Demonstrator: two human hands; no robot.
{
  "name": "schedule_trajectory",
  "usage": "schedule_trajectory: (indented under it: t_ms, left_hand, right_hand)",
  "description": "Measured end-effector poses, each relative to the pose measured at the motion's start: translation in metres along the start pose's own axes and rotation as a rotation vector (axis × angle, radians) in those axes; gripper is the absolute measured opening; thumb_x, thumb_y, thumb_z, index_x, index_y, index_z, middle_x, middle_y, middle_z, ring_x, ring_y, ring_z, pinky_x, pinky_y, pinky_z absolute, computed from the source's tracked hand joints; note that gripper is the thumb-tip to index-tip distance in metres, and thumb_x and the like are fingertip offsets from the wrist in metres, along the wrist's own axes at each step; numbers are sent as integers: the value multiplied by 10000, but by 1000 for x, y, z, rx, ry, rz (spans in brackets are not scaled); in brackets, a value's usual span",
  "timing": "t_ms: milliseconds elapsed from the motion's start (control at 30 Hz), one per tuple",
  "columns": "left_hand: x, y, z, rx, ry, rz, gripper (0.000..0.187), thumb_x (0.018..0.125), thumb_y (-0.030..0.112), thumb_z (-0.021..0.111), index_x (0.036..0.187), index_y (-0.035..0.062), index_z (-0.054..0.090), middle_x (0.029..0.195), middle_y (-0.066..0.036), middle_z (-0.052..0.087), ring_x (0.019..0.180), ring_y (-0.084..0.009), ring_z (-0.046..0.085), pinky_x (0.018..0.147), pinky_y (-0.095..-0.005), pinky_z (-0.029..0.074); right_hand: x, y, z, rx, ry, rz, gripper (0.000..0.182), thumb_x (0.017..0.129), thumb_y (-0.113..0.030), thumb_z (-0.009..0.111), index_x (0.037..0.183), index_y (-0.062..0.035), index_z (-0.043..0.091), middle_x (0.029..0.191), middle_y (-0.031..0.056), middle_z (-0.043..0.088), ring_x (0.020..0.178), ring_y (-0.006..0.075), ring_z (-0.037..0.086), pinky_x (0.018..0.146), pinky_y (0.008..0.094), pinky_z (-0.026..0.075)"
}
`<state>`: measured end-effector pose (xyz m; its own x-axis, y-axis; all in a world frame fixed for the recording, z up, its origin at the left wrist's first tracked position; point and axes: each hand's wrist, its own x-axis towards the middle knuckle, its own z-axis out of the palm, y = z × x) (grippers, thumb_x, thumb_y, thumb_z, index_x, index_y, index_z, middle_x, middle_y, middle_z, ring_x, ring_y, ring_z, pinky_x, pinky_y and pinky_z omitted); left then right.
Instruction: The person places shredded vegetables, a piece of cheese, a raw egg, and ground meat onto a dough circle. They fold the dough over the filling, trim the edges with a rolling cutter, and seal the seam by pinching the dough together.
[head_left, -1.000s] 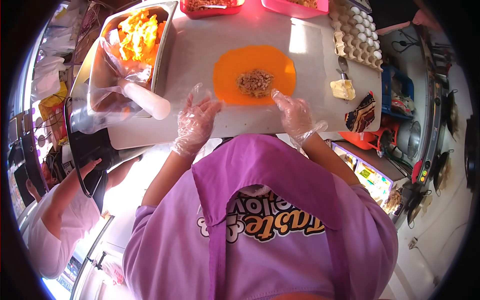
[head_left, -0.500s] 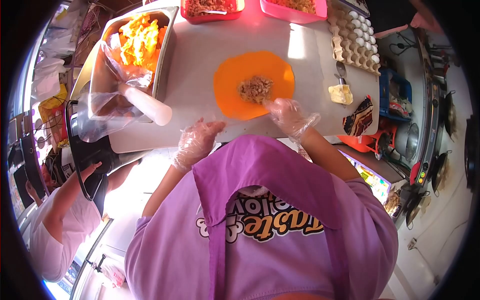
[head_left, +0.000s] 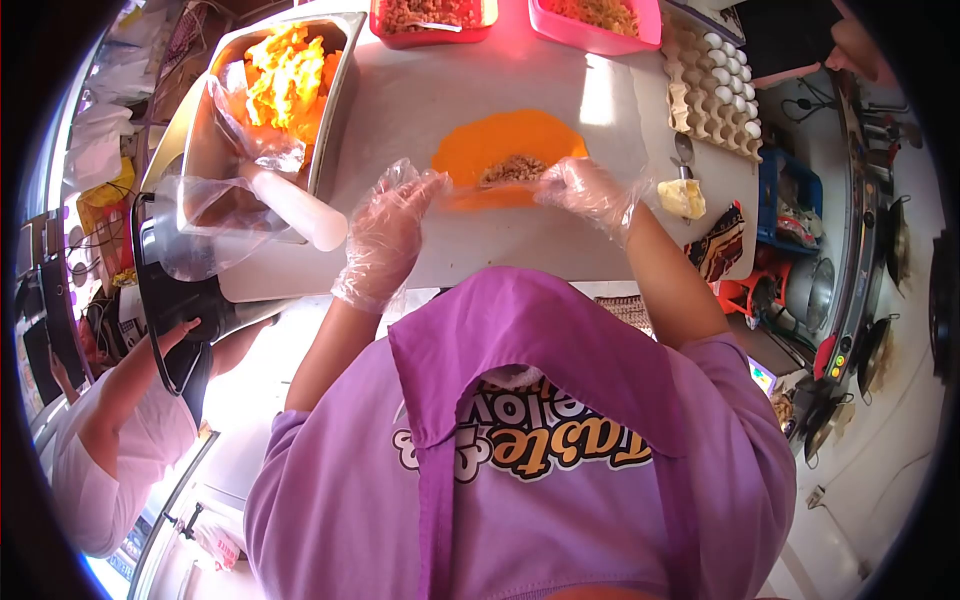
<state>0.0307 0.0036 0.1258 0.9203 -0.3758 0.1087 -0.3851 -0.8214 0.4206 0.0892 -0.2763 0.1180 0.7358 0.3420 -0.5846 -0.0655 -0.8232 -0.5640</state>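
Note:
A flat sheet of orange dough (head_left: 510, 130) lies on the table, with a heap of crumbly brown filling (head_left: 513, 169) on it. Its near edge is raised toward the filling, along with what looks like a clear plastic sheet (head_left: 490, 190) stretched between my hands. At the dough's near left corner, my left hand (head_left: 388, 225), in a clear plastic glove, is closed on this sheet. My right hand (head_left: 588, 190), gloved the same way, pinches it at the near right, beside the filling. My fingertips partly hide the edge being held.
A metal pan (head_left: 345, 90) of orange dough stands at left, with a white rolling pin (head_left: 300, 208) leaning out. Red (head_left: 430, 38) and pink (head_left: 600, 35) filling tubs sit at the back. An egg tray (head_left: 700, 95) and a spoon (head_left: 684, 150) are at right. Another person (head_left: 120, 450) is at far left.
My left hand has moved forward and right, from the table's front edge to the dough, and closed. The dough's near edge has lifted toward the filling. My right hand has shifted slightly forward.

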Motion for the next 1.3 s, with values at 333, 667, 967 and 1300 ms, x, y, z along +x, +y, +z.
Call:
schedule_trajectory:
  t_ms: [333,667,967,1300]
  left_hand:
    - [21,-4,14,-16,257,-25,354,796,-70,503,1054,127,646,1005,-99,670,1083,-341,568,891,-413,482]
    - [21,-11,17,-90,274,-37,313,807,-92,497,993,96,665,976,-131,672,1074,-360,573,904,-428,470]
    - [25,-8,18,-51,279,-13,311,763,-69,540,989,115,650,945,-110,677,1053,-348,584,898,-427,471]
    - [19,-11,23,-96,278,-27,348,749,-91,533,1004,122,636,931,-105,671,1044,-359,582,899,-426,471]
  right_hand:
    - [15,-10,-17,41,-4,42,206,787,-240,689,898,-68,669,811,88,639,765,211,606,707,348,479]
    - [20,-8,-21,-107,105,-116,208,751,-252,692,842,-65,698,987,127,636,920,271,606,821,357,458]
    - [49,17,-22,-100,-182,-183,153,740,-245,698,802,-106,706,1265,157,545,1211,255,486,928,359,408]
    - [81,19,-30,-121,-452,-367,130,722,-222,706,745,-96,685,804,22,671,977,137,593,858,311,427]
